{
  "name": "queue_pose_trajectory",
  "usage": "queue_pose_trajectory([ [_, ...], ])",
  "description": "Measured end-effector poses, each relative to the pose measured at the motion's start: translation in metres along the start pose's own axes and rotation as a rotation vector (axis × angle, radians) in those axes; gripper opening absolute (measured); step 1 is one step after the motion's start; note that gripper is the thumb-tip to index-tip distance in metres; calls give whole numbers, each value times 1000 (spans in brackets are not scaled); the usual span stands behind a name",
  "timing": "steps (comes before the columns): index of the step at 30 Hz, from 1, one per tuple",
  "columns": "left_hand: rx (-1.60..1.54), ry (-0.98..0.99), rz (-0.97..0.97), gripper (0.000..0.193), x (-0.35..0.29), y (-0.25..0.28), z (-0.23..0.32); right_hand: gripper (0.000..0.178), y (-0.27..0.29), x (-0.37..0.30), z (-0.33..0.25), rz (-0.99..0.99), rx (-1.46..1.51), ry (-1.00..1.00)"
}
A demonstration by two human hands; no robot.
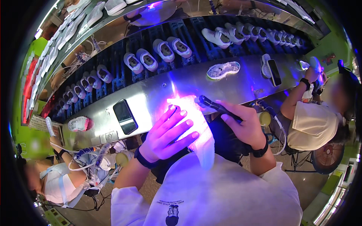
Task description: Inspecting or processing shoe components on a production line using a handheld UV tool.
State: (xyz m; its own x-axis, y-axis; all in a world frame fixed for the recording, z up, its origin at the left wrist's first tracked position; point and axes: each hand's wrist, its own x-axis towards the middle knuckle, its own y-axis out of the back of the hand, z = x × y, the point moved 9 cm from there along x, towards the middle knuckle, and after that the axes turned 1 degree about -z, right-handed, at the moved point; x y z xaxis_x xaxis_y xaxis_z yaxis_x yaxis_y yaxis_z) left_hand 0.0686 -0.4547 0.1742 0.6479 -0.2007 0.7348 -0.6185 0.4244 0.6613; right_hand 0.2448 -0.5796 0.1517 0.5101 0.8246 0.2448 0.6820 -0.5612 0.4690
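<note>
L hand: fingers spread over a glowing white, elongated sole-shaped piece; thumb hidden, can't tell if it pinches. R hand: fingers curled round black cylindrical torch, tip by piece's upper R side; contact unclear. Piece straddles near edge of silver metal bench, approx. mid-length, lower end past it; glare hides detail. Prob. light, semi-flexible, maybe slick; best held by long sides nr. middle, w/o bending ends. Flat black phone L of L hand, nr. near edge. Mottled white sole by far edge. Beyond that edge: dark-blue slatted conveyor w/ 4 white low-cut shoes centrally.
</note>
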Motion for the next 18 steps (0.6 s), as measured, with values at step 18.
queue_pose_trajectory([
  [18, 103, 80, -112, 35, -6, -37, -27, 40, -11, -25, 55, -215, 293, -313],
])
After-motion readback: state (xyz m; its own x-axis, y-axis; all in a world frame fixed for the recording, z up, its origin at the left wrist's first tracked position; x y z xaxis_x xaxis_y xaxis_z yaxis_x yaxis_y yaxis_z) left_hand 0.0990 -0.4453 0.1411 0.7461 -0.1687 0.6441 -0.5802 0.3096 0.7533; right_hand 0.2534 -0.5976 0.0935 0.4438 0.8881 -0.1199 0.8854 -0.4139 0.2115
